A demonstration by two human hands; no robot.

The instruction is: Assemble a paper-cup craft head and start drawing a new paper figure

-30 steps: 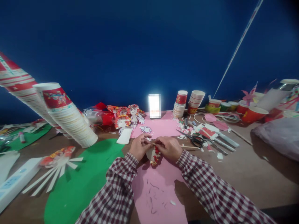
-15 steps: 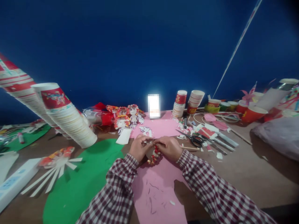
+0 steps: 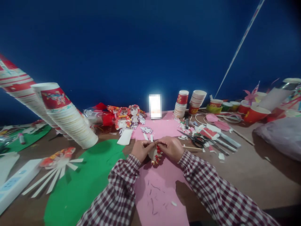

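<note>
Both my hands pinch a cut paper cup (image 3: 153, 153) above the pink paper (image 3: 162, 191). Curled red and yellow strips run along its right and lower side, and its pale round base shows between my hands. Straight white strips (image 3: 145, 136) stick out beyond my fingertips. My left hand (image 3: 140, 150) grips it from the left, thumb and forefinger pressed together. From the right, my right hand (image 3: 173, 148) closes its fingertips at the upper edge. The exact spot they pinch is partly hidden. A second cut cup (image 3: 58, 166), with white strips fanned out, lies on the left.
Stacked paper cups (image 3: 68, 119) lean at the left over green paper (image 3: 94, 175). Black-handled scissors (image 3: 197, 141) and paper scraps lie right of my hands. Paper figures (image 3: 134, 116) and a bright blurred screen (image 3: 155, 106) stand behind. A plastic bag (image 3: 279, 138) rests far right.
The cut cup has turned a little in my fingers: its pale base and the white strips beyond my fingertips show more now. Both hands stay in nearly the same place.
</note>
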